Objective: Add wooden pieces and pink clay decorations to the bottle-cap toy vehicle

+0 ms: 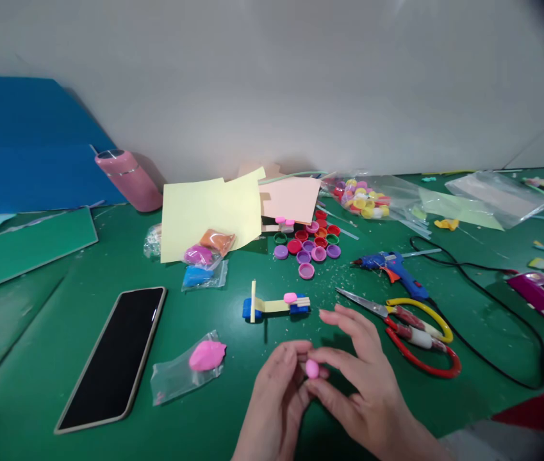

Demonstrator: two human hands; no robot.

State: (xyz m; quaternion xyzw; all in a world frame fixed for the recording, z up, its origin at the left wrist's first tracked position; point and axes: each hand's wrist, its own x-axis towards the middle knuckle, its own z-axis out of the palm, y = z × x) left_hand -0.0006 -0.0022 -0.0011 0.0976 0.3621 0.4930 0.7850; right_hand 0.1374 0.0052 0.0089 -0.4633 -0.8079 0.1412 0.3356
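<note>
A small pink ball of modelling clay [313,369] is pinched between the thumb and index finger of my right hand [362,378], whose other fingers are spread. Close beside it, my left hand [279,384] is curled closed with its fingertips near the ball; what it holds, if anything, is hidden. Beyond my hands lies a small model [275,306] with blue ends, a pale yellow strip, a thin upright stick and a pink lump on its right end. Left of my hands, more pink clay [207,355] lies on a clear plastic bag [175,381].
A phone [113,358] lies at the left. Scissors [416,330], a blue glue gun [391,267] and its black cord are at the right. Behind are bottle caps [305,271], paper sheets [209,205], bagged clay [199,275] and a leaning pink bottle [130,179].
</note>
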